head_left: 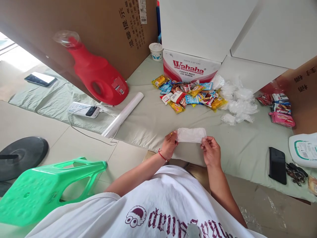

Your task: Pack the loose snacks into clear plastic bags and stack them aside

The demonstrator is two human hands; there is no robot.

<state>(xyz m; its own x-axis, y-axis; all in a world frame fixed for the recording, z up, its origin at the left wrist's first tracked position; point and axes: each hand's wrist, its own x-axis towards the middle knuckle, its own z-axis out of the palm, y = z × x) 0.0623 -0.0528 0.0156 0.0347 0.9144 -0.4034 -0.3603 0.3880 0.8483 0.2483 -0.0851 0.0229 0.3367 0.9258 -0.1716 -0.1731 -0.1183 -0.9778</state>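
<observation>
Nearest of all was the person's white T-shirt (158, 191), its dark purple lettering running off the bottom of the view. Beyond it a creased, pale green sheet (148, 120) covered a low surface beside light floor tiles (125, 167). Brown cardboard (104, 19) rose on the left, and white panels (198, 26) at the back, above a red-and-white Wahaha water carton (185, 71).

Over the near edge of the sheet, a clear plastic packet (191, 135) was stretched between two hands. The left hand (169, 146) had thumb and fingers closed on one end; the right hand (211, 152) pinched the other between thumb and fingertips. What lay inside was whitish, and I couldn't make it out. On the right, a white bottle (303, 150) was cut off by the edge of the view, near a black phone (277, 165) and a dark tangle of keys (297, 173).

Heaped snack packets (190, 94) hid the carton's foot, with crumpled clear plastic bundles (241, 99) just beside them. Over to the left a red jug (99, 76) stood in front of the cardboard, near a roll of clear film (123, 114) and a white power bank (84, 109). Down on the tiles, a green plastic stool (37, 188) took up the near left corner.
</observation>
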